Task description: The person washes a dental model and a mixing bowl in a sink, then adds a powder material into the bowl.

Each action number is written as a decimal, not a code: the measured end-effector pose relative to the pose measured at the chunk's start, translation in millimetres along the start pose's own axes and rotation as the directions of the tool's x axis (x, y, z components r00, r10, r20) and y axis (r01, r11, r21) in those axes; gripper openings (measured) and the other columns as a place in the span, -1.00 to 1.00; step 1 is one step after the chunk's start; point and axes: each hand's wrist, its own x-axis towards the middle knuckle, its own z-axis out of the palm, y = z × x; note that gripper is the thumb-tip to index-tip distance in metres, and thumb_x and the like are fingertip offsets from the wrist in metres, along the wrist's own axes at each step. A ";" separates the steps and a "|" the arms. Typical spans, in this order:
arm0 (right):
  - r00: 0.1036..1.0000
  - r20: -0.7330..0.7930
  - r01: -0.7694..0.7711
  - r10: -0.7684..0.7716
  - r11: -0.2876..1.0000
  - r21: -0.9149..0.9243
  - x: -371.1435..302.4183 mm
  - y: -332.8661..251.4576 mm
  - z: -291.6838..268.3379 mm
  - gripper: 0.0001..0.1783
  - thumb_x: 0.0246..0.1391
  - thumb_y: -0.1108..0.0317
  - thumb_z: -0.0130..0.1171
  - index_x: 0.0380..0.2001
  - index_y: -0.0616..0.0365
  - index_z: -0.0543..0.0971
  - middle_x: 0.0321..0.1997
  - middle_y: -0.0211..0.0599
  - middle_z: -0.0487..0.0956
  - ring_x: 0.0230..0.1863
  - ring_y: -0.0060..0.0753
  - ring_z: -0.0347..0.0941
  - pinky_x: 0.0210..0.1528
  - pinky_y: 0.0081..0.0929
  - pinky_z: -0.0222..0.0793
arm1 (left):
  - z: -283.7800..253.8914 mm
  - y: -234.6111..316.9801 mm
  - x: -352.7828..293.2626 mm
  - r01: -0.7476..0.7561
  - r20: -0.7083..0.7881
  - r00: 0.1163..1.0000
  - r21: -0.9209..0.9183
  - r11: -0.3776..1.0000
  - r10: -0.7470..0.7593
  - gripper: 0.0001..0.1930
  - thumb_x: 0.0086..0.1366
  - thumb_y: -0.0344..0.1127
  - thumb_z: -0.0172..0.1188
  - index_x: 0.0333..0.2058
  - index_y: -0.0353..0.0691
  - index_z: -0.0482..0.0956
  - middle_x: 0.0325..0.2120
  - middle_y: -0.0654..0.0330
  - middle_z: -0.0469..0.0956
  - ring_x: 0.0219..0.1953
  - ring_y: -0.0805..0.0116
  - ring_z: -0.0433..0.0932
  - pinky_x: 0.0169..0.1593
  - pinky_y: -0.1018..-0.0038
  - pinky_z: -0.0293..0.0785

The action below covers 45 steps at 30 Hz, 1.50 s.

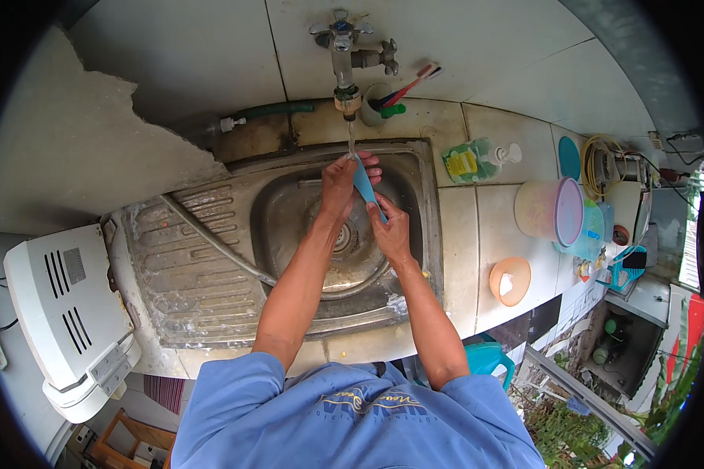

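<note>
A long, flat light-blue piece (362,181), its exact kind unclear, is held slantwise over the sink basin (278,223). My left hand (339,187) grips its upper end, with fingers showing behind it. The lower end sits pinched between the thumb and fingers of my right hand (390,231). Above them, a wall tap (343,74) lets a thin stream of water (351,137) fall onto my left hand and the top of the blue piece. Beneath my hands the metal drain (341,238) shows in part.
A grey hose (215,238) crosses the ribbed drainboard (188,289). Right of the sink stand a soap bottle (469,160), a pink-lidded tub (544,211) and an orange bowl (510,281). Behind, a cup (373,109) holds toothbrushes (411,84). A white appliance (66,305) stands left.
</note>
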 end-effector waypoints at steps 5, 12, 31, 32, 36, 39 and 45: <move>0.987 0.090 -0.118 0.133 0.981 -0.151 1.6 -18.0 -1.8 -0.67 0.20 0.32 0.16 -0.02 0.26 0.58 -0.35 0.07 0.64 -0.27 -0.42 0.64 -0.25 -0.49 0.45 | -13.8 0.3 7.3 0.061 -0.098 0.993 0.013 0.998 -0.060 -0.76 0.42 -0.34 0.00 -0.12 -0.42 0.51 -0.28 0.01 0.61 -0.37 0.22 0.64 -0.25 0.33 0.66; 0.999 0.030 -0.014 0.016 0.998 -0.055 -0.5 3.2 6.1 -0.69 0.21 0.31 0.15 -0.04 0.25 0.59 -0.39 0.03 0.63 -0.40 -0.47 0.55 -0.33 -0.50 0.42 | -1.1 2.9 -6.0 -0.070 0.050 0.997 0.093 0.993 0.066 -0.76 0.41 -0.44 -0.04 -0.05 -0.45 0.45 -0.11 -0.08 0.58 -0.13 0.15 0.65 -0.01 0.32 0.59; 0.974 0.187 -0.107 0.129 0.987 -0.122 55.7 -19.1 32.1 -0.78 0.24 0.32 0.06 -0.27 0.29 0.53 -0.48 0.10 0.56 -0.40 0.22 0.51 -0.36 -0.14 0.36 | -13.7 6.8 19.4 -0.330 0.039 0.943 0.256 0.909 0.331 -0.59 0.52 -0.13 -0.13 -0.03 -0.43 0.46 -0.27 -0.05 0.63 -0.25 0.24 0.66 -0.06 0.36 0.60; 0.979 0.163 -0.102 0.127 0.983 -0.151 61.1 -26.4 31.2 -0.78 0.24 0.33 0.04 -0.30 0.30 0.53 -0.50 0.11 0.55 -0.40 0.23 0.50 -0.37 -0.11 0.36 | -8.2 9.3 17.1 -0.406 0.079 0.913 0.265 0.875 0.400 -0.59 0.52 -0.14 -0.12 -0.02 -0.44 0.45 -0.24 -0.06 0.63 -0.25 0.24 0.66 -0.02 0.35 0.59; 0.984 0.129 -0.089 0.120 0.970 -0.227 61.2 -11.1 42.7 -0.70 0.27 0.29 0.04 -0.44 0.33 0.51 -0.62 -0.07 0.47 -0.60 -0.38 0.25 -0.49 -0.32 0.24 | -9.4 13.2 19.3 -0.316 0.041 0.947 0.287 0.904 0.318 -0.60 0.51 -0.15 -0.11 -0.03 -0.45 0.45 -0.21 -0.07 0.61 -0.26 0.24 0.66 -0.08 0.36 0.61; 0.987 0.113 -0.105 0.118 0.988 -0.115 51.3 -5.1 43.8 -0.75 0.27 0.31 0.04 -0.35 0.32 0.53 -0.58 -0.09 0.51 -0.59 -0.34 0.32 -0.46 -0.33 0.29 | -10.1 12.9 26.3 -0.221 -0.024 0.972 0.257 0.941 0.235 -0.60 0.51 -0.14 -0.11 -0.11 -0.45 0.48 -0.31 -0.05 0.62 -0.34 0.26 0.66 -0.18 0.38 0.63; 0.979 0.202 0.019 0.001 0.995 -0.097 36.0 -3.9 31.4 -0.80 0.17 0.47 0.01 -0.18 0.33 0.52 -0.48 -0.03 0.58 -0.45 -0.30 0.52 -0.29 -0.41 0.40 | -12.3 13.8 31.9 0.147 -0.261 0.959 0.131 0.980 -0.109 -0.56 0.52 -0.11 -0.17 -0.27 -0.39 0.52 -0.49 0.01 0.59 -0.52 0.32 0.59 -0.32 0.41 0.61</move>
